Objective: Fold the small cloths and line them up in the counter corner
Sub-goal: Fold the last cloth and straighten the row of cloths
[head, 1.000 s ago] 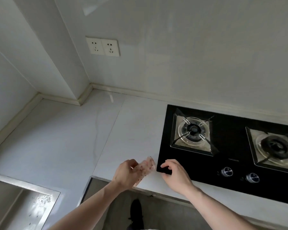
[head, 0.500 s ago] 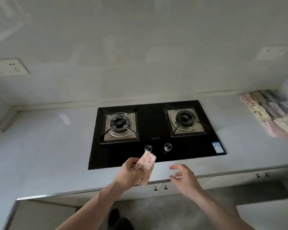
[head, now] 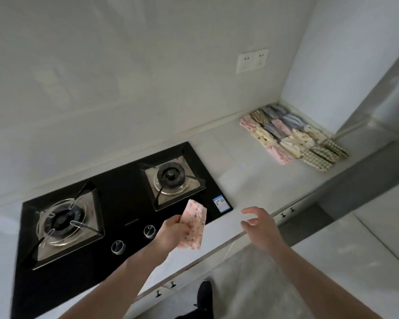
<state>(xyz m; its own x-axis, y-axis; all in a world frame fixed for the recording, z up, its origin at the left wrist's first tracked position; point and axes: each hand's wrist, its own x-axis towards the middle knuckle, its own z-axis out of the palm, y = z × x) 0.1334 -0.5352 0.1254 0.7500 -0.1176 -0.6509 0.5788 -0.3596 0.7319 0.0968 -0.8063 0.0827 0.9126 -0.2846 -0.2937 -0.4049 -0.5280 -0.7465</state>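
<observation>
Gripped in the left hand [head: 171,233], the folded cloth [head: 193,224] is held up over the front edge of the gas hob [head: 124,196], above the knobs, with the fingers curled round its lower half and its upper end standing free. The right hand [head: 260,226] holds nothing; its fingers are loosely spread over the counter edge [head: 258,229]. By my judgement the cloth is light and soft (it bends slightly at the free end), so it wants a flat pinch across the folded layers, or a second hand under it, lest the fold spring open when set down. It looks white with pink and red speckles, folded into a narrow oblong. Well apart, in the far right counter corner, lie rows of folded cloths [head: 290,134] in pink, cream, grey-blue and check.
</observation>
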